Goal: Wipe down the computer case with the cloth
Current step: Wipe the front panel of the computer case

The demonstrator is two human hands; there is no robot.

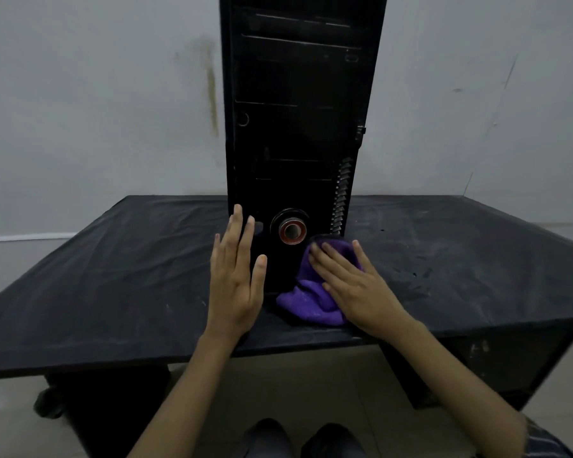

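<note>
Wiping: low on the front panel, by my judgement.
Table (113, 276): dark, dusty top across mid-frame.
Computer case (295, 127): black tower, upright at centre frame, long axis vertical; most of the panel lies above both hands.
Cloth (311, 302): purple, bunched at the case's lower right corner, trailing onto the table.
Right hand (354, 292): flat, fingers spread, pressing the cloth against the case; nearer the cloth.
Left hand (239, 276): open, holds nothing, palm on the case's lower left edge, likely steadying.
</note>
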